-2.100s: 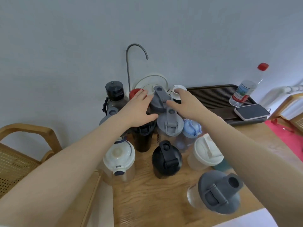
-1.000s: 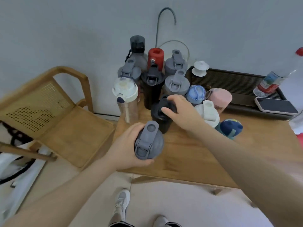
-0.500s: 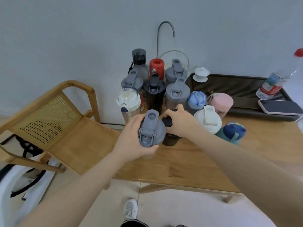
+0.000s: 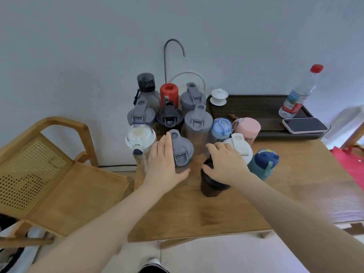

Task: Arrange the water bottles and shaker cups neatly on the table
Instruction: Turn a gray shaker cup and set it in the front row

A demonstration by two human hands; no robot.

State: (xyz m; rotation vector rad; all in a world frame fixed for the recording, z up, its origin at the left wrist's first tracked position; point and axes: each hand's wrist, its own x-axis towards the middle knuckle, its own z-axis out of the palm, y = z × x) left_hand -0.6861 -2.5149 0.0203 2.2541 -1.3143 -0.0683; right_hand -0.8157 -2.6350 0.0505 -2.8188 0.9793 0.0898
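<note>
Several bottles and shaker cups stand clustered at the back left of the wooden table [image 4: 226,217]. My left hand [image 4: 164,164] wraps the left side of a grey-lidded shaker [image 4: 183,152], which stands in the front row beside a white-lidded bottle [image 4: 139,141]. My right hand [image 4: 226,164] grips the top of a black shaker [image 4: 211,187], standing slightly nearer me, in front of a white-lidded cup [image 4: 241,145]. Behind are two grey-lidded shakers [image 4: 198,120], a black-lidded shaker [image 4: 169,118] and a red bottle [image 4: 169,93]. A blue-lidded bottle [image 4: 221,127], pink cup [image 4: 247,127] and navy-capped bottle [image 4: 265,160] stand to the right.
A dark slatted tray [image 4: 254,108] at the back right carries a white lidded teacup [image 4: 219,96], a plastic water bottle [image 4: 299,95] and a phone [image 4: 304,125]. A wooden cane chair [image 4: 49,174] stands left of the table. A curved grey spout [image 4: 173,48] rises against the wall.
My left hand carried the grey-lidded shaker from the table's front edge into the row beside the white-lidded bottle. My right hand shifted the black shaker to the right and nearer me.
</note>
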